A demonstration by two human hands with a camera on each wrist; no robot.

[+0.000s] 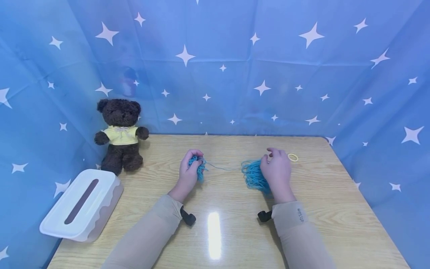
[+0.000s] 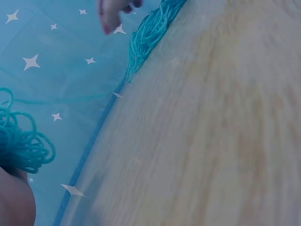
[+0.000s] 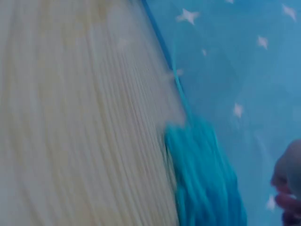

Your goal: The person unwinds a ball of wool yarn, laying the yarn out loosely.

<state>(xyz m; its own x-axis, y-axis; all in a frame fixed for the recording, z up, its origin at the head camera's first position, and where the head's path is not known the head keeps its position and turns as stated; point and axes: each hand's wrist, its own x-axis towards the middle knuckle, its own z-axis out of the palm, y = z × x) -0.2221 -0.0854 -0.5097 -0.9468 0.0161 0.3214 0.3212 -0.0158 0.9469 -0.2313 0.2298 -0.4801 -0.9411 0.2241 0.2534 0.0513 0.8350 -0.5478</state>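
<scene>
Strand (image 1: 226,169) runs rightward from the bundle (image 1: 200,173) gripped in left hand (image 1: 186,175) to the skein (image 1: 254,175). Right hand (image 1: 278,170) is nearer it — loose, gripping nothing.

My sleeves (image 1: 147,231) matt cloth; yarn (image 1: 254,176) matt, stringy; tbl (image 1: 238,213) glossy wood-look; box (image 1: 94,201) smooth plas.; bear (image 1: 121,150) fuzzy.

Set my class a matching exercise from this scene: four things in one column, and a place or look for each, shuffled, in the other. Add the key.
Things
1. Small yarn bundle
2. Ring
3. Teddy bear
4. Box

Places and looks
A. Dressed in a yellow top
B. Held in the left hand
C. Topped with a slotted white lid
D. Just right of the right hand

Pairs: 1-B, 2-D, 3-A, 4-C
</scene>
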